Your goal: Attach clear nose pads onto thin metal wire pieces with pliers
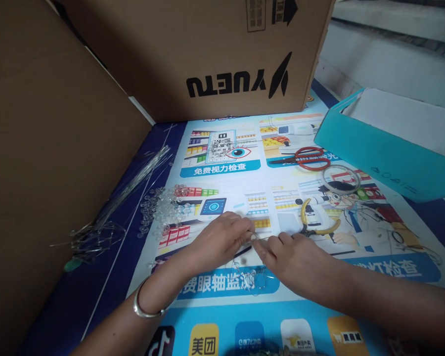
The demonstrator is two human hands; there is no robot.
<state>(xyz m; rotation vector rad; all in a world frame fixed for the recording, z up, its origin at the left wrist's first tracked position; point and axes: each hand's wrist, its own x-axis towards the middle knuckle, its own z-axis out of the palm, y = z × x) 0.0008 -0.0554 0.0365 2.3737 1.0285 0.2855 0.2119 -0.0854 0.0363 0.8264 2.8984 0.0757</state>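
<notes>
My left hand [222, 240] and my right hand [292, 259] meet over a printed poster [244, 306], fingertips pinched together on a thin wire piece [255, 238]. More bent wire with small clear beads [250, 279] hangs or lies just below the hands. My left wrist wears a silver bangle [143, 309]. Yellow-handled pliers [315, 222] lie just beyond my right hand. A heap of clear beads [163, 205] sits to the left of my left hand.
A bundle of long thin wires [114, 207] lies at the left by a cardboard wall [40, 148]. A large cardboard box [207, 54] stands behind. Red scissors [306, 159], a clear tape ring [341, 178] and a teal box [385, 148] are at the right.
</notes>
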